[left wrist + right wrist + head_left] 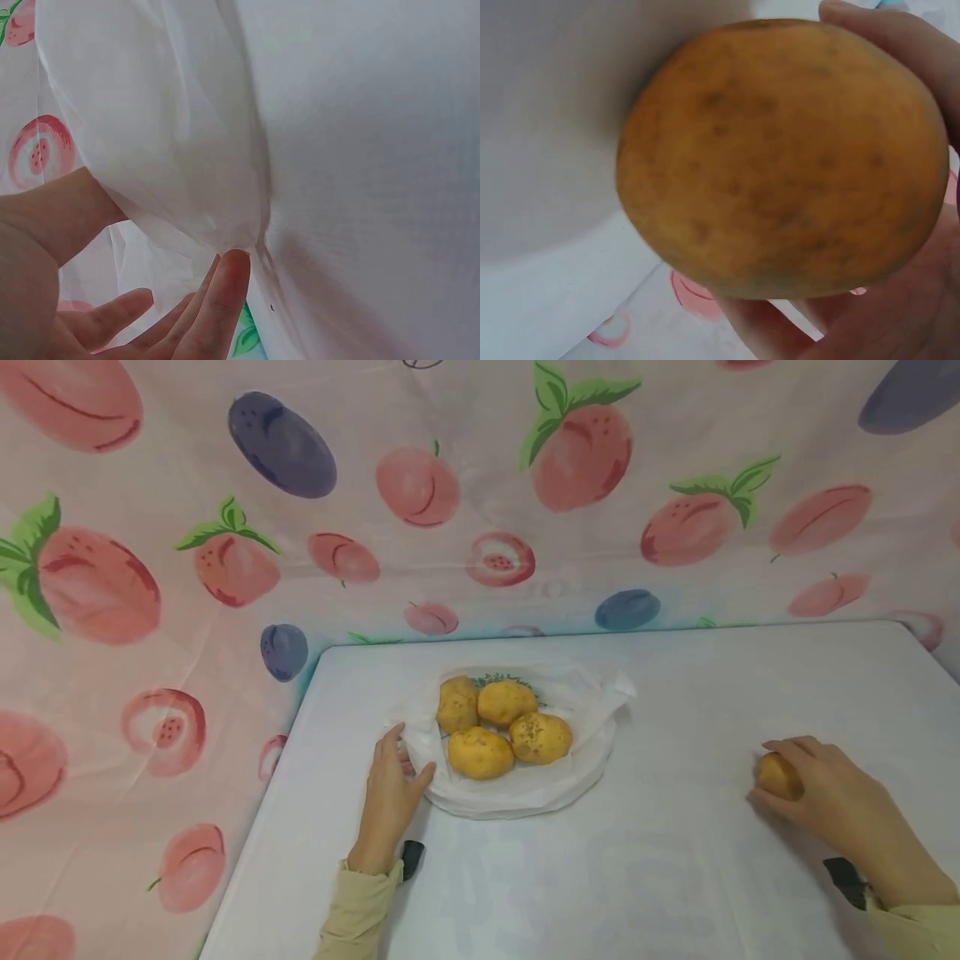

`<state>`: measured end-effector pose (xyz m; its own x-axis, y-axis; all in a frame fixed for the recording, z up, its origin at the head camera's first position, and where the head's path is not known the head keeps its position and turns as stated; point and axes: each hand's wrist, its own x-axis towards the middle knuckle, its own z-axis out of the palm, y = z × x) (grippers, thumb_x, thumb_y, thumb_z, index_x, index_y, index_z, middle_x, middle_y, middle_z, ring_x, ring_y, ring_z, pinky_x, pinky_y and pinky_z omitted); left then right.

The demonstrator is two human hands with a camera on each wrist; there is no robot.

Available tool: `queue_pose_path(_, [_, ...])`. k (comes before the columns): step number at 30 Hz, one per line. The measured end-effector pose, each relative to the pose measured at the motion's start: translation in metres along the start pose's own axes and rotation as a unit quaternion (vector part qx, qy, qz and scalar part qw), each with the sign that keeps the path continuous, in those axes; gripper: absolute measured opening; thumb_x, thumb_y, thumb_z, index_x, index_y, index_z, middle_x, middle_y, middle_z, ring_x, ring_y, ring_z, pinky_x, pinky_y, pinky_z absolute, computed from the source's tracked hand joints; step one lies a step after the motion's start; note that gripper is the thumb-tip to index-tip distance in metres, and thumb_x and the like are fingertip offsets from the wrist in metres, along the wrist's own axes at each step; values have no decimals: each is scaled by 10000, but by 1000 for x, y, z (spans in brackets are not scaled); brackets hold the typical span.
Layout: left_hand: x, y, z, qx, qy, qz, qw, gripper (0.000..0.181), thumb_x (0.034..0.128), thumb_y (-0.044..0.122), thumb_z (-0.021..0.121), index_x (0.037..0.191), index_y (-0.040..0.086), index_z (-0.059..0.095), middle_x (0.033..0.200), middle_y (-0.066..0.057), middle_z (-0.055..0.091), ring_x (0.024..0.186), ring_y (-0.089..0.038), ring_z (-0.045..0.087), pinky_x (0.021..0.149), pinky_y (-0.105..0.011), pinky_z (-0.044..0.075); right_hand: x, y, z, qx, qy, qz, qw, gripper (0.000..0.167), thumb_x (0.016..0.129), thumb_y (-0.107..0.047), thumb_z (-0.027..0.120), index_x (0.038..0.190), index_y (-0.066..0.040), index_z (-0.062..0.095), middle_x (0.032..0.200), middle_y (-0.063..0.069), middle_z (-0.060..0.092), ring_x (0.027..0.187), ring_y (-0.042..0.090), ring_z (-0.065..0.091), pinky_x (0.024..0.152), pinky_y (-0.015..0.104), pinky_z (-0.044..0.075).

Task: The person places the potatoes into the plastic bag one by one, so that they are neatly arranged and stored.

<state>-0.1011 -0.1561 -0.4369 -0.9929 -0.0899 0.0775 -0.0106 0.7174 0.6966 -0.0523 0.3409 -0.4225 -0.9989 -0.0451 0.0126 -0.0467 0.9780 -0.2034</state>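
A white plastic bag (517, 802) lies spread on the table with several yellow potatoes (482, 753) resting on it. At the bag's left edge is my left hand (393, 793), its fingers spread and touching the plastic. In the left wrist view the bag (157, 97) covers part of the thumb, and a fingertip (234, 262) meets its edge. Far to the right, my right hand (832, 793) grips another potato (778, 775) at the table surface. This potato (780, 165) shows dark spots in the right wrist view, with fingers and thumb around it.
A white-covered table (600, 877) bears everything. Behind it and to the left hangs a pink cloth (360, 435) printed with fruit. The bag's twisted corner (621, 687) sticks out to the right. Dark wrist straps (411, 860) sit by the sleeves.
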Motion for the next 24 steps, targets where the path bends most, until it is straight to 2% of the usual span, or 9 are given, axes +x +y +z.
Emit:
queue_pose_path(3, [0, 0, 1, -1, 26, 37, 10000, 763, 855, 72, 764, 1479, -6, 332, 1305, -233, 496, 1015, -314, 623, 836, -417, 564, 0, 2, 0, 29, -114, 92, 9999, 655, 734, -326, 849, 1202, 48, 584, 1170, 321, 536, 874, 398, 537, 647, 550, 502])
queue_pose_path(9, [0, -1, 1, 22, -4, 54, 10000, 764, 862, 79, 760, 1484, -4, 323, 1323, -236, 486, 1020, -316, 625, 837, -414, 566, 0, 3, 0, -8, -33, 0, 10000, 637, 717, -305, 863, 1174, 53, 599, 1128, 327, 557, 832, 388, 547, 628, 531, 506])
queue_pose_path(16, [-1, 1, -1, -13, -8, 30, 10000, 770, 864, 83, 760, 1489, 2, 319, 1339, -233, 479, 1028, -315, 623, 842, -414, 566, 0, 0, 0, 4, 301, -226, 9993, 613, 692, -273, 880, 1153, 40, 626, 1133, 311, 575, 876, 416, 564, 682, 598, 505])
queue_pose_path(19, [-1, 1, 0, -11, 6, 15, 10000, 767, 859, 76, 762, 1484, -1, 325, 1334, -233, 482, 1025, -317, 623, 839, -416, 564, 0, -2, 0, 14, 376, -282, 9989, 606, 692, -267, 880, 1151, 38, 626, 1129, 305, 576, 884, 425, 564, 684, 601, 502])
queue_pose_path(24, [0, 0, 1, 0, 19, 1, 10000, 766, 859, 79, 763, 1484, 1, 326, 1341, -232, 479, 1029, -316, 624, 839, -417, 564, 1, -5, 0, 82, 780, -615, 9950, 579, 670, -232, 892, 1128, 21, 645, 1102, 270, 609, 885, 405, 581, 684, 580, 506])
